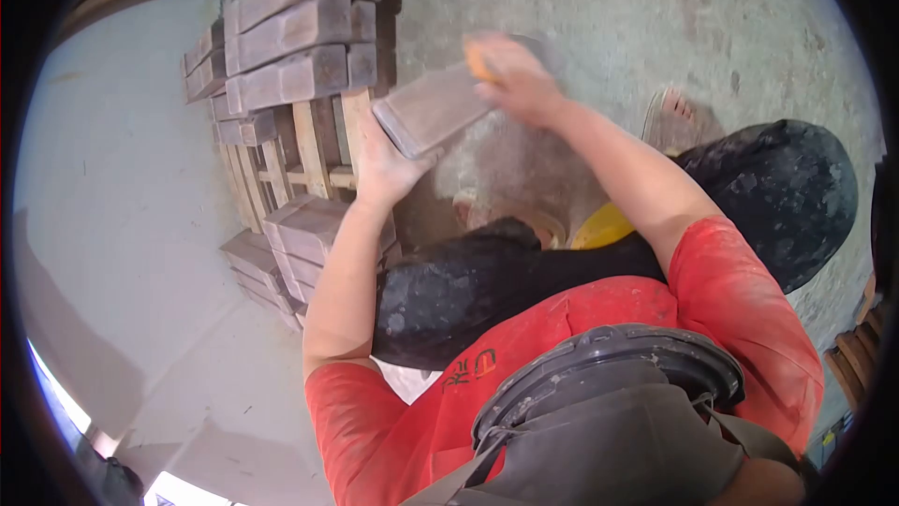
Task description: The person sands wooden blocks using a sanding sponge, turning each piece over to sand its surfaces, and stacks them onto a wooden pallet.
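Note:
A long grey-brown block [435, 108] is tilted in front of me, above the floor. My left hand [391, 167] holds its near left end, with the thumb along the lower edge and the fingers partly hidden behind it. Over the far right end of the block is my right hand [520, 85], blurred by motion and closed on an orange object [480, 58]. Whether the orange object touches the block's face cannot be made out.
Similar blocks [290, 33] are stacked on a wooden pallet [309, 146] at the left, with a lower stack [304, 234] nearer. Something yellow [604, 227] lies by my legs. My bare foot [676, 117] rests on the concrete floor [599, 0].

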### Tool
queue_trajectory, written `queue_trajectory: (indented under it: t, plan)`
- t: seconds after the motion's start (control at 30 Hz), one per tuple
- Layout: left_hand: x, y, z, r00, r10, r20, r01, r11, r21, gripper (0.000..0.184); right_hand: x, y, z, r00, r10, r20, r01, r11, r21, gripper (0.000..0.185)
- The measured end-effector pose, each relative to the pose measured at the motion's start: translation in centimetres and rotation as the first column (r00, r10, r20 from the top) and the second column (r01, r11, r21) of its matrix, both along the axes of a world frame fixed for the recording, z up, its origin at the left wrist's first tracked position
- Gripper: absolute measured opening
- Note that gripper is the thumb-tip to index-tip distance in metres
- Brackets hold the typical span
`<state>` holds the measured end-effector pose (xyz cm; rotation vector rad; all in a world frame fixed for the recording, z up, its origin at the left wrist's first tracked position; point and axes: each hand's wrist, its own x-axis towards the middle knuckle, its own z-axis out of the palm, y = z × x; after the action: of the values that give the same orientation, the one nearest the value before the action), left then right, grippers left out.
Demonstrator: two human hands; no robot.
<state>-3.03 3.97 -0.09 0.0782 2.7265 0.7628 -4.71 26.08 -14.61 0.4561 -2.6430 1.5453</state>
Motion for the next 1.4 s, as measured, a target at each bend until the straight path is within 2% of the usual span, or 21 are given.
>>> queue_trajectory:
  t: [0.1, 0.2, 0.3, 0.33, 0.4, 0.43, 0.5, 0.53, 0.57, 0.63, 0.67, 0.83, 0.9, 0.97, 1.03, 1.1, 1.17, 1.23, 1.27, 1.33, 1.4]
  plan:
    - [-0.2, -0.4, -1.0, 0.997, -0.003, -0.082, 0.004, 1.0, 0.017, 0.095, -1.7, 3.7, -8.3, 0.977, -0.169, 0.132, 0.17, 0.985, 0.002, 0.067]
    - [-0.9, -0.2, -0.6, 0.977, -0.133, -0.165, 0.122, 0.99, -0.074, 0.096, -2.9, 4.9, -7.7, 0.871, -0.203, 0.448, 0.287, 0.949, -0.13, 0.069]
    - [-1.3, 1.0, 0.4, 0.922, -0.197, -0.332, 0.207, 0.978, -0.007, 0.097, -3.7, 4.7, -14.5, 0.665, -0.194, 0.722, 0.568, 0.758, -0.32, 0.058]
    - [-1.3, 1.6, 1.1, 0.984, -0.088, -0.158, 0.105, 0.989, 0.106, 0.097, -2.9, 4.4, -14.4, 0.643, -0.16, 0.749, 0.625, 0.675, -0.393, 0.05]
    - [-1.0, 2.0, 1.4, 0.99, 0.021, -0.143, -0.006, 0.995, 0.103, 0.097, -1.9, 4.1, -8.9, 0.713, -0.401, 0.576, 0.366, 0.913, 0.182, 0.044]
    - [-1.0, 2.3, 1.0, 0.988, 0.129, -0.084, -0.121, 0.988, 0.095, 0.097, -1.4, 3.1, -8.1, 0.714, -0.398, 0.576, 0.289, 0.917, 0.275, 0.041]
    - [-1.3, 1.5, -0.2, 0.977, 0.213, -0.027, -0.207, 0.967, 0.15, 0.097, -0.2, -0.3, -6.6, 0.909, -0.161, 0.384, 0.187, 0.982, -0.031, 0.038]
    - [-1.4, 1.3, -0.8, 0.95, 0.306, 0.058, -0.312, 0.932, 0.186, 0.097, 0.6, -1.8, -0.4, 0.926, -0.148, 0.346, 0.214, 0.964, -0.159, 0.04]
    - [-1.5, 1.2, -1.4, 0.952, 0.301, 0.062, -0.308, 0.93, 0.201, 0.097, 0.9, -3.0, 4.0, 0.99, -0.072, 0.125, 0.102, 0.962, -0.253, 0.045]
    - [-1.6, 0.4, -3.2, 0.966, 0.258, 0.019, -0.251, 0.916, 0.313, 0.101, 2.2, -5.3, 10.4, 0.965, -0.033, -0.261, -0.041, 0.961, -0.274, 0.066]
    - [-1.7, -0.3, -4.7, 0.978, 0.203, -0.049, -0.173, 0.921, 0.348, 0.106, 2.6, -4.9, 13.1, 0.949, 0.069, -0.308, -0.113, 0.985, -0.128, 0.072]
    - [-0.2, 1.9, 3.2, 0.995, 0.089, 0.045, -0.096, 0.979, 0.18, 0.125, 2.1, -1.3, 7.1, 0.897, 0.233, -0.377, -0.214, 0.972, 0.092, 0.073]
    - [0.4, 1.1, 4.0, 0.988, -0.047, 0.147, 0.04, 0.998, 0.05, 0.125, 2.7, -0.8, 3.9, 0.992, 0.07, -0.109, -0.052, 0.986, 0.157, 0.071]
    - [-0.1, -0.6, 2.0, 0.994, -0.071, 0.081, 0.068, 0.997, 0.037, 0.119, 1.9, -0.9, 7.1, 0.995, 0.089, -0.046, -0.073, 0.959, 0.274, 0.07]
    - [0.5, -1.1, -0.5, 0.995, -0.075, -0.059, 0.075, 0.997, -0.011, 0.113, 2.0, -3.5, 10.0, 0.974, 0.07, -0.214, -0.042, 0.99, 0.132, 0.075]
    - [0.0, 0.3, 0.8, 0.999, -0.041, -0.024, 0.04, 0.997, -0.069, 0.107, 1.9, -5.2, 12.3, 0.926, 0.072, -0.37, -0.124, 0.985, -0.118, 0.069]
    - [0.6, -0.1, 0.4, 0.997, -0.057, -0.048, 0.051, 0.993, -0.108, 0.107, 1.3, -5.0, 9.4, 0.886, 0.054, -0.46, -0.136, 0.98, -0.146, 0.057]
    - [1.1, 0.0, 1.7, 0.999, -0.035, -0.036, 0.034, 0.998, -0.047, 0.104, 0.8, -3.5, 7.2, 0.991, 0.01, 0.133, 0.018, 0.978, -0.209, 0.043]
    - [1.1, -0.3, 1.4, 0.996, -0.058, -0.06, 0.055, 0.997, -0.045, 0.104, 1.1, -2.0, 2.4, 0.966, 0.017, 0.258, 0.078, 0.931, -0.356, 0.034]
    - [1.2, -0.8, 1.0, 0.993, -0.074, -0.093, 0.067, 0.995, -0.074, 0.105, 0.9, 0.7, -8.6, 0.965, -0.223, 0.14, 0.234, 0.97, -0.067, 0.043]
    - [1.3, -0.3, 0.8, 0.861, -0.252, -0.443, 0.221, 0.968, -0.121, 0.091, 0.3, 2.9, -10.2, 0.859, -0.24, 0.452, 0.295, 0.954, -0.054, 0.045]
